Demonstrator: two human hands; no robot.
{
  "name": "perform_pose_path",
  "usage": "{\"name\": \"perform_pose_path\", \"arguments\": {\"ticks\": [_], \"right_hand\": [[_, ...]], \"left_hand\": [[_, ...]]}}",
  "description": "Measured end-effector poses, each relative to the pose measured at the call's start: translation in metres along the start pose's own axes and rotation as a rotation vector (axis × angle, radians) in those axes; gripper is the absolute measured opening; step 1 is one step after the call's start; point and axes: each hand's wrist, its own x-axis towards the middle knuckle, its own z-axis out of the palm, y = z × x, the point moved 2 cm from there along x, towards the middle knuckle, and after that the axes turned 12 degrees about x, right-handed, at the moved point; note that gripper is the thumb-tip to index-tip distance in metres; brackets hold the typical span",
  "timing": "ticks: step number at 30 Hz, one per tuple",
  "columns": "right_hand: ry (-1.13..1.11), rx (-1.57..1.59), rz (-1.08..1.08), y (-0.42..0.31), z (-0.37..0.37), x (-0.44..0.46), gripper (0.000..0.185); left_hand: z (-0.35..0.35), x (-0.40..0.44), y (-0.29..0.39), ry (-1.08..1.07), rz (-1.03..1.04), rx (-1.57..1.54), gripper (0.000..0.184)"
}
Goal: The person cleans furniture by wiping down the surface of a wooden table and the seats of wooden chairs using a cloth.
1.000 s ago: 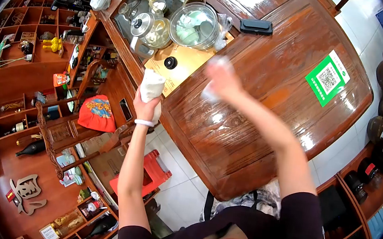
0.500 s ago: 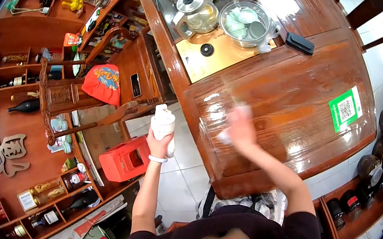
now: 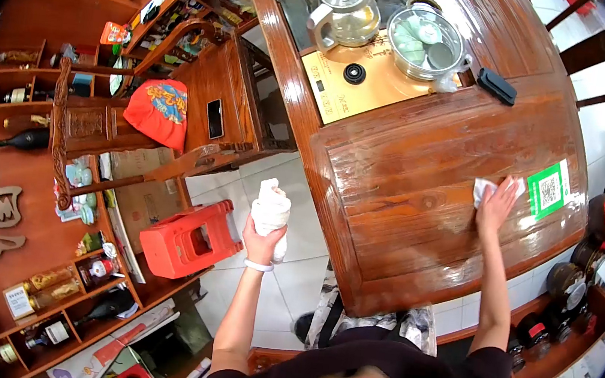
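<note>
My left hand [image 3: 261,243], with a white band at the wrist, is wrapped round a white roll of tissue [image 3: 271,209], upright over the tiled floor left of the table. On the brown wooden table [image 3: 403,231], my right hand [image 3: 495,207] lies with extended fingers over a white tissue [image 3: 481,188], pressing it against the surface. Just right of that hand is a green card with a QR code [image 3: 547,190]. What the palm covers of the tissue is hidden.
A glass kettle [image 3: 350,17], a glass bowl of cups [image 3: 426,42] and a black case [image 3: 496,86] occupy the table's far part. A wooden chair [image 3: 216,91] and a red plastic stool [image 3: 187,239] stand to the left. Bottles line the shelves.
My right hand has swept across the table to the right with the tissue, from the left edge to beside the green card. My left hand still holds the roll, slightly farther right.
</note>
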Motion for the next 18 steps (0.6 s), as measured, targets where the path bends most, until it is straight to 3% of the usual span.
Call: {"name": "perform_pose_path", "arguments": {"ticks": [1, 2, 3, 4, 7, 8, 9, 10, 11, 13, 14, 15, 17, 18], "right_hand": [[0.031, -0.071, 0.061, -0.002, 0.01, -0.012, 0.058], [-0.018, 0.2, 0.068, -0.059, -0.021, 0.005, 0.061], [-0.064, 0.051, -0.096, -0.074, 0.018, 0.0, 0.063], [-0.17, 0.193, -0.06, -0.123, 0.016, 0.019, 0.064], [-0.356, 0.571, -0.231, -0.24, 0.06, 0.062, 0.052], [-0.446, 1.0, -0.204, -0.27, 0.08, 0.071, 0.052], [-0.184, 0.956, -0.533, -0.297, 0.095, 0.075, 0.057], [-0.189, 1.023, -0.616, -0.321, 0.087, 0.082, 0.054], [-0.191, 1.024, -0.61, -0.332, 0.081, 0.086, 0.054], [-0.091, 0.522, -0.691, -0.348, 0.069, 0.095, 0.062], [-0.049, 0.472, -0.75, -0.345, 0.079, 0.095, 0.049], [-0.044, 0.465, -0.763, -0.339, 0.088, 0.097, 0.049], [-0.61, 0.475, -0.667, -0.323, 0.116, 0.102, 0.027], [-0.56, 0.504, -0.6, -0.311, 0.125, 0.11, 0.021]], "left_hand": [[0.002, -0.001, -0.004, 0.004, -0.006, -0.008, 0.049], [0.003, -0.002, -0.005, 0.02, 0.019, -0.024, 0.046], [0.002, -0.003, -0.007, 0.037, 0.042, -0.033, 0.043], [0.001, -0.004, -0.02, 0.03, -0.009, -0.063, 0.045], [-0.005, -0.012, -0.026, 0.023, 0.002, -0.032, 0.046], [-0.009, -0.016, -0.023, -0.018, -0.071, -0.057, 0.052], [-0.014, -0.019, -0.024, -0.021, -0.071, -0.049, 0.052], [-0.019, -0.021, -0.025, 0.011, -0.064, -0.019, 0.052], [-0.022, -0.024, -0.028, 0.043, -0.059, 0.008, 0.052], [-0.03, -0.027, -0.035, 0.052, -0.083, 0.02, 0.051], [-0.031, -0.026, -0.038, 0.046, -0.104, -0.022, 0.051], [-0.031, -0.025, -0.04, 0.043, -0.124, -0.069, 0.051], [-0.029, -0.025, -0.05, 0.038, -0.151, -0.101, 0.051], [-0.029, -0.026, -0.054, 0.025, -0.185, -0.118, 0.051]]}}
